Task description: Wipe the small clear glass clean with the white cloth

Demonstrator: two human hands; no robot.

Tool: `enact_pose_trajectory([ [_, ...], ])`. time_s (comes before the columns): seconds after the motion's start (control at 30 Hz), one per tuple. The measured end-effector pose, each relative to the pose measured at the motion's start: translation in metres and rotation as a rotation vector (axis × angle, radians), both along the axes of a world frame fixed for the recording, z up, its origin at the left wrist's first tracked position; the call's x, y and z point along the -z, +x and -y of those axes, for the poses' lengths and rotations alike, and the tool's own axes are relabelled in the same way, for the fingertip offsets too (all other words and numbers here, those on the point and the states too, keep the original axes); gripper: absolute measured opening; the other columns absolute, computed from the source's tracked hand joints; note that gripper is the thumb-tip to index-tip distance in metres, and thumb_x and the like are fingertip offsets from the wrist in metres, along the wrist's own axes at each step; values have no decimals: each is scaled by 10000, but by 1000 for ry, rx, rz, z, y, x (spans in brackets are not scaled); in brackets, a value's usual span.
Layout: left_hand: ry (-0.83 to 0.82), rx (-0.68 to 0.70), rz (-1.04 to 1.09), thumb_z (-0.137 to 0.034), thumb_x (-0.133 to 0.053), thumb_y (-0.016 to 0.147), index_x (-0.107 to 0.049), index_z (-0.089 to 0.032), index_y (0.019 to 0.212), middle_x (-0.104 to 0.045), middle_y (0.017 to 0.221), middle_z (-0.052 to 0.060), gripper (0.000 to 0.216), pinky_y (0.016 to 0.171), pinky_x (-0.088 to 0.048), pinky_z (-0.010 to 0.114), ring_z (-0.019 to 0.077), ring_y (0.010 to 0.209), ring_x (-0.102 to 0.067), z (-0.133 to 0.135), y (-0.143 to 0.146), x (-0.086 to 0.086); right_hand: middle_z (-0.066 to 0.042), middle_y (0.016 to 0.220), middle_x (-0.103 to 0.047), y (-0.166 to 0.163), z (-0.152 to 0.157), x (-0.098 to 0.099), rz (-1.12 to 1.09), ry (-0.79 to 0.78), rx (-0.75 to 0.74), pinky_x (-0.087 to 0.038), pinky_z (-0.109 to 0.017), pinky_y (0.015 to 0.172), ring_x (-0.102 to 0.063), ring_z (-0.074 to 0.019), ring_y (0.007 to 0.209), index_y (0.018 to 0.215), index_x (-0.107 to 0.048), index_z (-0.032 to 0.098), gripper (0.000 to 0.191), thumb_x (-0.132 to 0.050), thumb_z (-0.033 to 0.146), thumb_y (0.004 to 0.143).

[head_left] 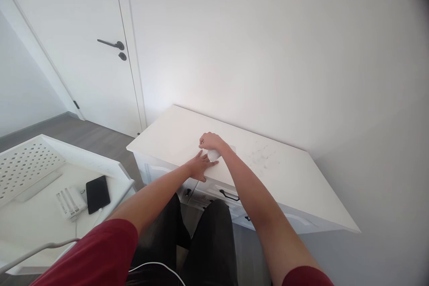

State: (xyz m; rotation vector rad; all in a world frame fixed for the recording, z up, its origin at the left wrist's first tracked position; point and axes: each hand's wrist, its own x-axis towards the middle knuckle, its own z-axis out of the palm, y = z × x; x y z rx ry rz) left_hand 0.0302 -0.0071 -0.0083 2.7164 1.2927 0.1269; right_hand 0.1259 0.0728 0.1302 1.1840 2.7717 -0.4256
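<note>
My right hand is closed on a small white cloth or wad pressed against the top of a white dresser. My left hand lies flat with fingers spread on the dresser's front edge, just left of and touching the white wad. Both arms reach forward from red sleeves over my dark trousers. Faint grey smudges mark the dresser top to the right of my hands.
Dresser drawers with black handles sit below my hands. A white cart at the left holds a black phone on a cable and a white battery pack. A white door with a dark handle stands behind.
</note>
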Motion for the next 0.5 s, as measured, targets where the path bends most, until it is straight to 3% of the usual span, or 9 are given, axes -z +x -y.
enact_pose_trajectory([
  [0.13, 29, 7, -13, -511, -756, 677, -180, -236, 1618, -292, 1644, 187, 1137, 1195, -40, 637, 433, 1489, -246, -1, 0, 3, -33, 608, -695, 2, -16, -7, -35, -273, -29, -437, -298, 536, -581, -164, 522, 584, -717, 220, 211, -743, 379, 721],
  [0.23, 58, 9, -20, -535, -764, 666, -208, -229, 1614, -202, 1675, 187, 1140, 1180, -53, 662, 479, 1504, -164, 0, 1, 2, -45, 715, -733, 9, -24, -14, -69, -700, -92, -480, -309, 557, -614, -178, 577, 711, -756, 209, 294, -743, 502, 726],
  [0.3, 55, 10, -23, -538, -759, 675, -195, -235, 1617, -170, 1683, 189, 1139, 1177, -52, 669, 470, 1518, -131, 0, 1, 1, -31, 789, -731, 16, -26, -17, -188, -894, -112, -495, -305, 586, -614, -171, 625, 810, -741, 208, 327, -762, 522, 719],
  [0.4, 26, 9, -22, -520, -752, 689, -163, -241, 1621, -195, 1673, 203, 1137, 1186, -38, 662, 424, 1531, -149, 0, 1, 1, 27, 790, -668, 29, -24, -13, -566, -880, -66, -472, -266, 590, -553, -131, 627, 902, -667, 234, 355, -801, 498, 708],
  [0.5, 8, 9, -14, -502, -754, 685, -154, -263, 1619, -222, 1670, 185, 1135, 1194, -27, 656, 404, 1536, -155, -1, 1, 1, 42, 746, -593, 43, -18, 3, -880, -860, 2, -457, -260, 590, -505, -123, 614, 839, -591, 236, 358, -758, 545, 768],
])
